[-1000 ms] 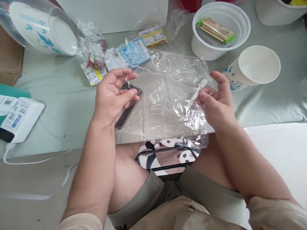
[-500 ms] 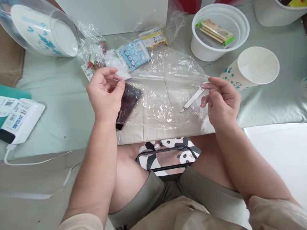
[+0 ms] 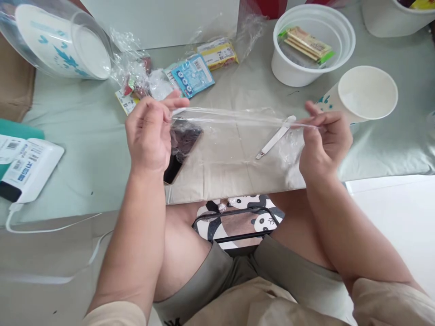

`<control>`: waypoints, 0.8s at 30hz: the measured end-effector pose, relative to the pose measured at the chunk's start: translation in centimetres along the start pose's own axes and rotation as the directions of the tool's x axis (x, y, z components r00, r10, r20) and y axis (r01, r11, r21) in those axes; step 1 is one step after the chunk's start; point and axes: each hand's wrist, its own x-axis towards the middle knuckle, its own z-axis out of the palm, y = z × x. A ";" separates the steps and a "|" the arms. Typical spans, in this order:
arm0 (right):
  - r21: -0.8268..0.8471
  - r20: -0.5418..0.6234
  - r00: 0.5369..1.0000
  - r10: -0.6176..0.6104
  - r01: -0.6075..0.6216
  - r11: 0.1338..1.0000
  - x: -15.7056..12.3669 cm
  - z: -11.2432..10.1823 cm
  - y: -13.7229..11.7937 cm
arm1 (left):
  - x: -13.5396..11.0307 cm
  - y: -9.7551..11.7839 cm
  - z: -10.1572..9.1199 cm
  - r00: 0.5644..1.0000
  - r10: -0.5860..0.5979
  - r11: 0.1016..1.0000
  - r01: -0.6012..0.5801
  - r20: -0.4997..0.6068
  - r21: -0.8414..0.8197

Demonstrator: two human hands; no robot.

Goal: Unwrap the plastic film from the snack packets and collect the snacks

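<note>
A thin clear plastic film [image 3: 234, 117] is stretched sideways between my two hands, drawn into a narrow band. My left hand [image 3: 149, 131] pinches its left end, and my right hand [image 3: 322, 140] pinches the other end between thumb and fingers. Below the film on the cloth lies a white utility knife [image 3: 276, 137], its short blade pointing toward me. A dark phone [image 3: 181, 145] lies partly under the film, beside my left hand. Crumpled clear plastic [image 3: 290, 149] rests near my right hand.
Behind my hands lie a blue packet [image 3: 193, 76], a yellow packet [image 3: 219, 53] and crumpled wrappers [image 3: 132, 68]. A white tub [image 3: 295, 74] holds wrapped snacks. A paper cup [image 3: 367, 93] leans at the right. A white power bank [image 3: 37, 170] with a cable sits left.
The film was spread wide and loose over the cloth; now it is gathered into a taut band. My right hand has moved slightly right, and both hands have turned.
</note>
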 end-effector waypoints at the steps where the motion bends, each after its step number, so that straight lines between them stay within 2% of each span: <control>1: 0.053 -0.008 0.998 0.059 -0.059 0.997 -0.1 0.1 -0.3 | -0.2 0.6 0.5 0.998 -0.056 0.998 0.056 -0.023 -0.014; 4: 0.167 0.022 0.967 0.256 -0.256 0.952 -0.1 0.3 -0.8 | -0.8 2.2 1.6 0.968 -0.236 0.969 0.240 -0.081 0.052; 6: 0.231 0.051 0.934 0.354 -0.356 0.906 0.1 0.3 -0.7 | -0.9 2.5 1.8 0.946 -0.299 0.942 0.314 -0.123 0.122; 9: 0.307 0.020 0.879 0.476 -0.458 0.834 0.6 0.1 0.1 | -0.7 2.1 1.5 0.915 -0.375 0.899 0.398 -0.152 0.181; 11: 0.339 -0.025 0.843 0.538 -0.499 0.797 0.8 0.1 0.7 | -0.4 1.8 1.0 0.874 -0.471 0.862 0.484 -0.117 0.149; 14: 0.368 -0.040 0.813 0.581 -0.528 0.765 0.8 0.3 1.5 | 0.0 2.0 0.4 0.772 -0.633 0.774 0.632 0.050 0.032; 16: 0.375 -0.033 0.816 0.578 -0.526 0.764 0.7 0.5 1.8 | 0.1 2.6 0.2 0.701 -0.695 0.709 0.705 0.162 -0.009; 18: 0.323 -0.057 0.836 0.546 -0.502 0.802 0.6 0.4 1.7 | 0.2 3.2 0.1 0.668 -0.719 0.672 0.739 0.193 -0.053; 21: 0.022 -0.091 0.911 0.403 -0.403 0.915 0.5 -0.1 0.8 | 0.3 3.8 -0.2 0.646 -0.729 0.626 0.763 0.225 -0.162; 23: -0.240 -0.054 0.963 0.264 -0.269 0.933 0.4 -0.8 0.2 | 0.4 3.9 -0.5 0.608 -0.725 0.576 0.793 0.324 -0.198; 24: -0.307 -0.027 0.979 0.200 -0.199 0.931 0.3 -1.1 -0.1 | 0.3 3.9 -0.7 0.582 -0.716 0.553 0.810 0.385 -0.194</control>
